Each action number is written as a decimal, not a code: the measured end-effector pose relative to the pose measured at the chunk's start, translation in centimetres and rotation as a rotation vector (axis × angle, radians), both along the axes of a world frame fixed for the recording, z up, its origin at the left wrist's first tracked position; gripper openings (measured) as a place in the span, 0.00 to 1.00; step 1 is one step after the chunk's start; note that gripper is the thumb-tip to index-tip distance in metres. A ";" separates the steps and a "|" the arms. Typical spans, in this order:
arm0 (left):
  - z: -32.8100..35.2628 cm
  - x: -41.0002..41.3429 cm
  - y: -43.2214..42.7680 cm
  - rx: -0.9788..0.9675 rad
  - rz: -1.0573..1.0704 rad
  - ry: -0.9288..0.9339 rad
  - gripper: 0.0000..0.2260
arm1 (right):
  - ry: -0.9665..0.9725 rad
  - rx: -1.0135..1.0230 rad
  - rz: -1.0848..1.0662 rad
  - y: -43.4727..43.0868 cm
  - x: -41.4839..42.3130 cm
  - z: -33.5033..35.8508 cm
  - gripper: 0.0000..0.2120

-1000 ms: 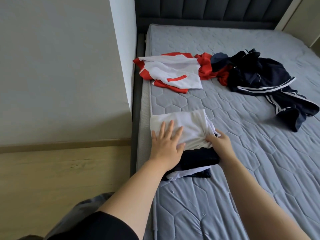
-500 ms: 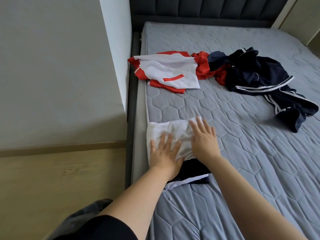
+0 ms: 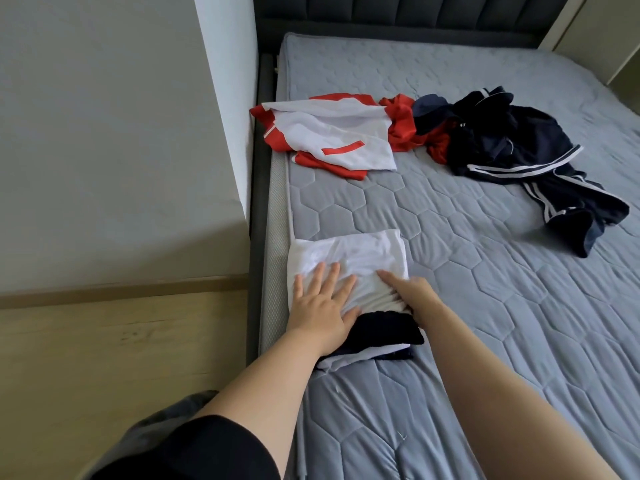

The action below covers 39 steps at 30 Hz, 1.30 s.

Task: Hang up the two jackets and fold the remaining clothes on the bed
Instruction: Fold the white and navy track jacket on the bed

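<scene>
Your right hand has slid back from the white top's middle to its 4 o'clock edge; fingers there are partly tucked, so its grip cannot be told. Left hand stays flat, fingers spread, pressing the top at the bed's 9 o'clock edge. Red-white garment at 12, navy pile at 2, open mattress between.

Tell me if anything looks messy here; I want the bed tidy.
Yes: the navy striped garment and red-and-white top lie crumpled and unfolded near the headboard. The white folded piece looks neat.
</scene>
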<state>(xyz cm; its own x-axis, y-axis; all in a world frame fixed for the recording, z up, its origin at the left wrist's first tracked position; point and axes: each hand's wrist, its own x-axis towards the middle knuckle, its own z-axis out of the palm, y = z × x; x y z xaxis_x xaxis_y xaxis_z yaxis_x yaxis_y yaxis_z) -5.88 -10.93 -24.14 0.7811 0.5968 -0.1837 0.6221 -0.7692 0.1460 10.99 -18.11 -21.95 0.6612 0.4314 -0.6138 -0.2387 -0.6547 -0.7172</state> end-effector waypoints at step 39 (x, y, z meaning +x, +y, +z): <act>5.9 -3.0 3.0 -0.017 0.340 -0.664 0.30 | -0.270 0.232 0.280 -0.5 -3.1 4.3 0.18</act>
<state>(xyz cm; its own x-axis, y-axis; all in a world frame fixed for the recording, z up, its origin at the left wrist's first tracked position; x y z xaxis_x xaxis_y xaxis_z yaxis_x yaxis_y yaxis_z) -8.87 -7.90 -18.27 0.5038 0.8265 0.2512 0.6022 -0.5446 0.5837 7.90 -18.62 -17.69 0.6226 0.7223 -0.3012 0.1411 -0.4822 -0.8647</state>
